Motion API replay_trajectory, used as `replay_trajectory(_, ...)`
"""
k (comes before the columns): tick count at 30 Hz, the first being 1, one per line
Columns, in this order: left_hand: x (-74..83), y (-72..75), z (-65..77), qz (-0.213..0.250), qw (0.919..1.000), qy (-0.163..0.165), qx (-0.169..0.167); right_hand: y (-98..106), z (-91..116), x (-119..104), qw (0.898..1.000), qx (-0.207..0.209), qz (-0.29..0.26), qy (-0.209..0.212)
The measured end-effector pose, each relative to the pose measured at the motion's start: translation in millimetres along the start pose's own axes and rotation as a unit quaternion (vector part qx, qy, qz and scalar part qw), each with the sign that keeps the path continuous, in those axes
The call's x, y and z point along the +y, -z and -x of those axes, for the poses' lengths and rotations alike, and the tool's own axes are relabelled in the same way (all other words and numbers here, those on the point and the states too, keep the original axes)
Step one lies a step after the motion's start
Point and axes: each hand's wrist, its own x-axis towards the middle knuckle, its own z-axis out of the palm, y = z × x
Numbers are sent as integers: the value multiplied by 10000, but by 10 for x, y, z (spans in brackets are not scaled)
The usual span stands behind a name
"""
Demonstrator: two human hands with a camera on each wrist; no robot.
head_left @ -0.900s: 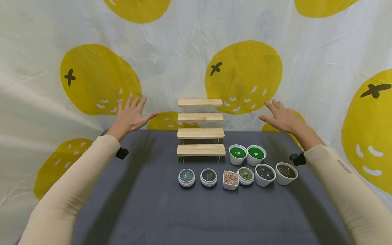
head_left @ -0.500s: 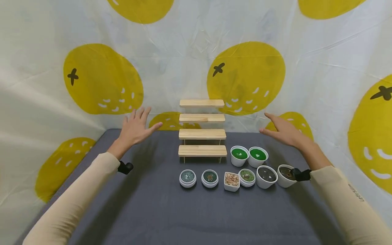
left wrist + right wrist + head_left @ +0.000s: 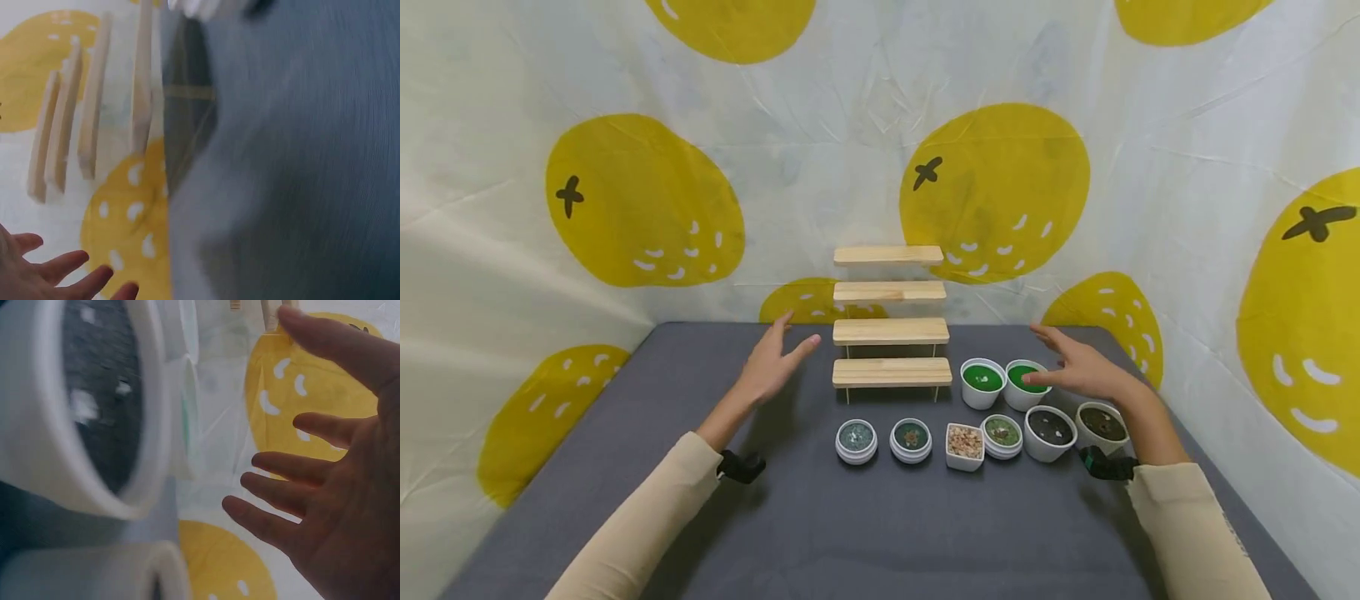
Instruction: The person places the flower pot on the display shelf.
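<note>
My left hand [image 3: 767,367] hangs over the table just left of a four-step wooden display stand [image 3: 892,372], fingers spread and holding nothing. My right hand [image 3: 1081,369] hovers at the right with relaxed fingers. In the head view its thumb overlaps the right one of two white cups of green filling [image 3: 982,379]. The right wrist view shows that hand [image 3: 337,481] apart from a white cup with a dark speckled filling [image 3: 103,394]. A second dark-filled cup [image 3: 1102,423] stands below the right hand.
In front of the stand are two low white jars, one blue-grey [image 3: 856,439], one dark green [image 3: 911,438]. A square dish of pale chips [image 3: 965,444] stands beside a mossy-green jar [image 3: 1002,433]. A white curtain with yellow fruit [image 3: 820,167] hangs behind the grey table [image 3: 850,533].
Both hands have come down and nearer the middle. The left moved right toward the stand, and the right dropped toward the green cups. The containers stay put.
</note>
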Motion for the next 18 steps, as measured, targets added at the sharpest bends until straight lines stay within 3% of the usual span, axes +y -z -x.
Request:
replay_trajectory(4,-43,-279,13,1258,9902,501,-354,-127,-2,75,10000,-76,33,-29)
replay_trajectory(6,-62,-410,4,1740,9810,730,-461,-175,-23,116,9999,-82,79,-4)
replay_trajectory(10,-74,-606,-43,2727,9545,1053,-594,-247,-40,167,9999,-56,112,-16)
replay_trajectory(15,-73,-750,-128,3460,9285,1105,-769,-273,-91,173,9998,35,188,-79)
replay_trajectory(18,-118,-805,-133,3536,9242,1100,-930,-307,-143,188,9997,49,207,-125)
